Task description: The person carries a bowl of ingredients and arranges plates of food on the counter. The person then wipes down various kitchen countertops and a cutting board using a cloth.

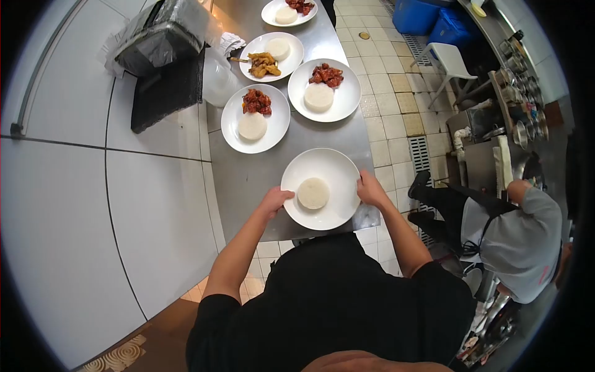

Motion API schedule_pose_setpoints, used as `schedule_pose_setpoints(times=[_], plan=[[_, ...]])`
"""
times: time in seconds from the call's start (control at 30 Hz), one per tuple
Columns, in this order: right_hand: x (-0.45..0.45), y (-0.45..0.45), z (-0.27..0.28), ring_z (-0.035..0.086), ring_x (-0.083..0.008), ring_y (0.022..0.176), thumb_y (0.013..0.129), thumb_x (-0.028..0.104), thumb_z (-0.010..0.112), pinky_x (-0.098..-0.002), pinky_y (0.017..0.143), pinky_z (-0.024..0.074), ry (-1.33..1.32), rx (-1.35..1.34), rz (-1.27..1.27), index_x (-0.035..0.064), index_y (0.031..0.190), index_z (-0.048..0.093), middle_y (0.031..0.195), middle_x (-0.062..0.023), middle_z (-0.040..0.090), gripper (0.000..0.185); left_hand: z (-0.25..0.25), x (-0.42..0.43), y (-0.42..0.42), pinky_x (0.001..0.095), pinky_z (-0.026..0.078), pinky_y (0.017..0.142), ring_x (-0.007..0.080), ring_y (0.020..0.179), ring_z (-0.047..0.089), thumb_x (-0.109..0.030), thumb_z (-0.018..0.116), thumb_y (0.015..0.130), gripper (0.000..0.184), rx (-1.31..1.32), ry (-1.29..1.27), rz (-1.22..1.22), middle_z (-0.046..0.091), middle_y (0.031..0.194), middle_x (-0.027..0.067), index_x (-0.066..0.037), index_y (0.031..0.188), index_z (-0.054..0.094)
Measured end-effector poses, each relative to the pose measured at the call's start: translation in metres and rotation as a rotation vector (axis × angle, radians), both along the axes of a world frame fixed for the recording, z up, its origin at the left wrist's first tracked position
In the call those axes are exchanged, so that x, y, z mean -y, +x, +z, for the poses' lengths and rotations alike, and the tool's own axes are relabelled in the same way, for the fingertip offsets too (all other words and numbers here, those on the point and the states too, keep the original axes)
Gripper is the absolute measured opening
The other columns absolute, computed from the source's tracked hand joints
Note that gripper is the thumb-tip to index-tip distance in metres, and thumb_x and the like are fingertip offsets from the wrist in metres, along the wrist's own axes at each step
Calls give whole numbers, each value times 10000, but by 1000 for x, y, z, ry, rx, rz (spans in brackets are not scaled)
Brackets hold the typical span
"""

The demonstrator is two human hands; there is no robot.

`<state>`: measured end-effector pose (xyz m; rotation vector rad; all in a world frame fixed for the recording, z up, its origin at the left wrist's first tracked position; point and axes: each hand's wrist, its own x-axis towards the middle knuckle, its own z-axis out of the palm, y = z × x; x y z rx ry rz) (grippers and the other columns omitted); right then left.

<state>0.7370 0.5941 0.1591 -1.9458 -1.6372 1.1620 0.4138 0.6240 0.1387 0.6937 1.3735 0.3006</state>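
A white plate (341, 167) is held level between my two hands at the near end of the steel table. On it sits a round, flat-topped mound of white rice (313, 193), left of the middle. My left hand (274, 201) grips the plate's left rim, thumb on top. Opposite it, my right hand (370, 188) is closed on the right rim. Beyond stand two plates with rice and glossy red-brown pieces of food, the left plate (232, 133) and the right plate (350, 93). Whether the held plate touches the table cannot be told.
Farther back are a plate with yellowish food (297, 59) and another plate (269, 15). The steel table (248, 180) meets a white-tiled wall, where a black container (164, 93) hangs. At right, a person in grey (520, 239) works by a counter; a white stool (449, 60) stands beyond.
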Motion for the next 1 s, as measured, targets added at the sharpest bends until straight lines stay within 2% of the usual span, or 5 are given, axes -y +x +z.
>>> schedule_pose_setpoints(times=[0.23, 0.43, 0.67, 0.8, 1.0], plan=[[33, 8, -24, 568, -441, 928, 852, 133, 437, -489, 824, 435, -178, -30, -275, -41, 1016, 509, 967, -296, 590, 250, -13, -55, 36, 367, 500, 721, 285, 781, 646, -285, 635, 703, 380, -598, 531, -619, 662, 898, 170, -18, 972, 656], [-32, 39, 19, 586, -414, 917, 849, 214, 470, -448, 831, 454, -71, 263, -177, -25, 1096, 534, 925, -284, 610, 349, 1, -71, 32, 392, 482, 690, 302, 753, 625, -381, 637, 724, 372, -660, 508, -667, 657, 833, 156, -39, 869, 664], [-179, 19, 12, 626, -217, 557, 905, 212, 419, -303, 453, 501, -226, -795, -608, 10, 1247, 330, 897, -150, 615, 408, 82, -100, 30, 395, 475, 700, 279, 827, 601, -285, 596, 811, 227, -743, 841, -299, 632, 864, 125, -67, 847, 649], [-200, -1, -11, 611, -234, 490, 843, 41, 341, -305, 387, 502, -141, -692, -646, -70, 1248, 245, 952, -241, 580, 430, 84, -182, 59, 405, 475, 637, 279, 783, 565, -185, 574, 799, 135, -951, 1398, -449, 567, 809, 114, -75, 758, 641], [-203, 1, -7, 618, -228, 506, 852, 39, 318, -300, 389, 514, -120, -651, -609, -30, 1218, 279, 874, -209, 593, 375, 47, -296, 83, 363, 504, 661, 256, 804, 577, -135, 552, 770, 133, -1320, 1363, -819, 593, 847, 71, -79, 726, 664]])
